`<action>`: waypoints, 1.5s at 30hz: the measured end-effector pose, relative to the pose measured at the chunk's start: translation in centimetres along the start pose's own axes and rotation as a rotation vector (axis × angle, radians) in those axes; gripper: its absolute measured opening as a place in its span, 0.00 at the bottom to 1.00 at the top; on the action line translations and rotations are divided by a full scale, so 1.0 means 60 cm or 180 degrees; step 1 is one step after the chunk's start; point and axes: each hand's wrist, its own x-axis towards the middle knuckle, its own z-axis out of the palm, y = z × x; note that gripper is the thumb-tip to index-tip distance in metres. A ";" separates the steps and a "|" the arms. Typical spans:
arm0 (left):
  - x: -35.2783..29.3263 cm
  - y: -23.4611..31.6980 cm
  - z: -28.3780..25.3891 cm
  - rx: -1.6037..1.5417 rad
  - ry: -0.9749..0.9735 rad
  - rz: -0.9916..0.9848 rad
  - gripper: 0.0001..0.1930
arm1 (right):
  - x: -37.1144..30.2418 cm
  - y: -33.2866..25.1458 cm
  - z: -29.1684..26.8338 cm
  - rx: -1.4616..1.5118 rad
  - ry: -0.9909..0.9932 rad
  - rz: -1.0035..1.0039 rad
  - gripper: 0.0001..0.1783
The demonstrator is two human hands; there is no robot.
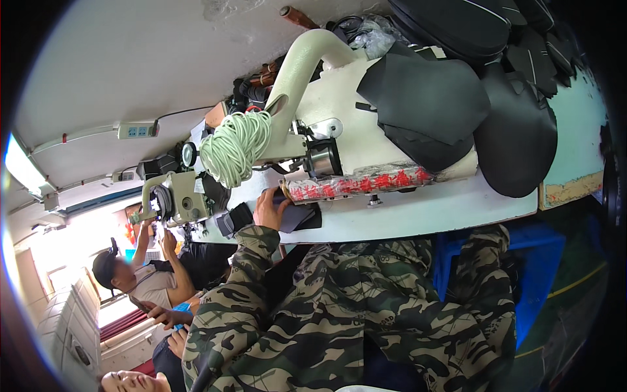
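My left hand (268, 210) rests on the pale table by the left end of a cream sewing machine (297, 72). Its thumb stands apart from the fingers, which reach up to the end of the machine's long arm (366, 185), wrapped and marked in red. Beside the thumb a black flat piece (302, 217) lies under that arm; whether the hand touches it I cannot tell. To the hand's left sits another black folded piece (234, 219). A coil of pale green cord (236, 147) hangs on the machine's head. My right sleeve ends at the table's edge, and no right hand shows.
Large black sheets (431, 98) lie over the machine and to its right. Black cases (457, 26) are piled behind. A blue plastic stool (535, 261) stands below the table's edge. At left, a person (163, 281) works at another sewing machine (179, 199), with someone else nearer.
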 end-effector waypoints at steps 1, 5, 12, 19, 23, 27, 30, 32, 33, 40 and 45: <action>0.004 -0.004 -0.004 0.0040 0.0008 -0.0176 0.24 | 0.012 0.000 0.003 -0.0155 0.0044 0.0023 0.15; 0.031 -0.014 -0.057 -0.0211 -0.0173 -0.0244 0.15 | -0.057 -0.028 0.011 -0.1493 -0.0085 0.0056 0.14; 0.078 0.091 -0.273 -0.2036 -0.2895 0.0155 0.07 | -0.557 -0.069 0.235 -0.2702 -0.3521 0.1425 0.23; 0.134 0.160 -0.200 -0.2116 -0.2684 0.1108 0.11 | -0.706 0.010 0.560 -0.4290 -0.3505 -0.1974 0.15; 0.190 0.155 -0.196 -0.1576 -0.2509 0.1089 0.13 | -0.687 -0.047 0.569 -0.4443 -0.3232 -0.2753 0.14; 0.206 0.176 -0.190 -0.1988 -0.2006 0.2004 0.15 | -0.664 -0.106 0.606 -0.4725 -0.3293 -0.3559 0.19; 0.196 0.196 -0.175 -0.1856 -0.1123 0.2499 0.17 | -0.650 -0.128 0.655 -0.5498 -0.3455 -0.4113 0.22; 0.188 0.207 -0.171 -0.1667 -0.0966 0.2439 0.18 | -0.649 -0.131 0.689 -0.6057 -0.3645 -0.4067 0.23; 0.184 0.210 -0.174 -0.1595 -0.1037 0.2320 0.19 | -0.651 -0.130 0.700 -0.6166 -0.3834 -0.4072 0.23; 0.113 0.193 -0.229 -0.1222 -0.1299 0.1366 0.14 | -0.671 -0.134 0.637 -0.5649 -0.4040 -0.3222 0.10; 0.070 0.178 -0.219 -0.2780 -0.2465 0.0300 0.14 | -0.688 -0.058 0.552 -0.4063 -0.3326 -0.1907 0.18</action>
